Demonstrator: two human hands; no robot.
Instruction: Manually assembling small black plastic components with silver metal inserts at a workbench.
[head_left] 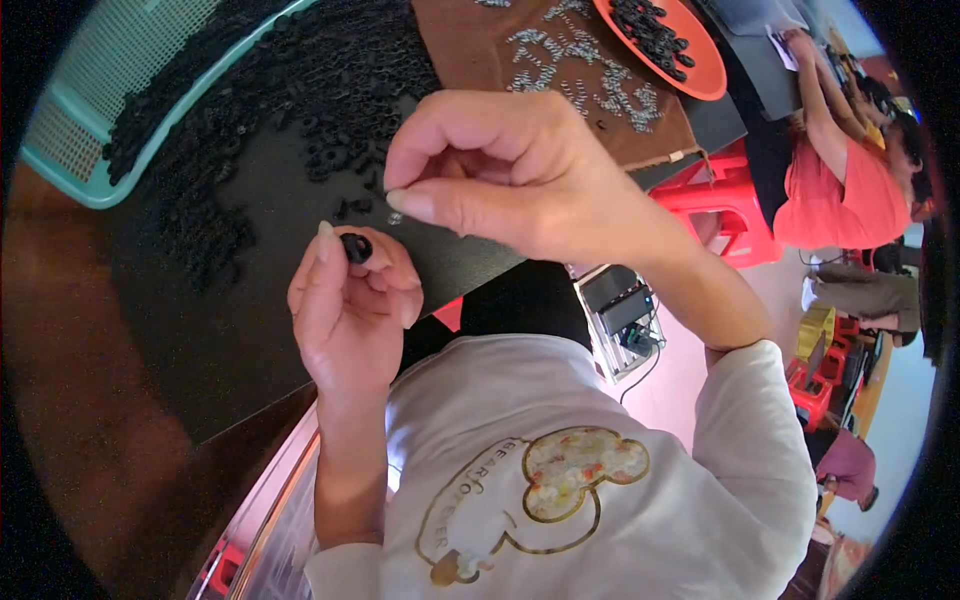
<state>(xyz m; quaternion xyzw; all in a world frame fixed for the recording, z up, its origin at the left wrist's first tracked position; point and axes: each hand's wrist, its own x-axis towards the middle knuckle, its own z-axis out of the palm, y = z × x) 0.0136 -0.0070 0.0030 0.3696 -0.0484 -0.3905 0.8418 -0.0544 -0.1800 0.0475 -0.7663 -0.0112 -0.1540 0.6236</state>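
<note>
Spanning left and centre, table (235, 345): dark top; its near edge slants under the hands, so a dropped piece could roll off.
Basket (100, 198): green, upper left, black pieces inside against its wall.
Heap (335, 75): loose black pieces on the table, upper left to upper centre. Hazard, judged: anything let fall could get mixed in, since loose pieces lie just below the hands.
Cloth (455, 45): brown, upper centre, bearing scattered springs (637, 100). Coils look tangle-prone where they touch; a snag of the cloth could scatter them.
Plate (706, 50): orange, upper right, holding black pieces; overlaps the cloth, so a tug there could shift it.
Right hand (525, 175): centre, above the table; thumb and forefinger drawn together in a pinch at the spring.
Left hand (345, 310): left of centre, over the table edge; thumb and fingers gripping the ring, other fingers curled.
Ring (356, 248): black, at the left fingertips, opening visible. Could twist if thumb pressure is uneven.
Spring (396, 217): silvery, just below the right thumb tip, apparently pinched; blurred. Could flick away if squeezed off-centre.
</note>
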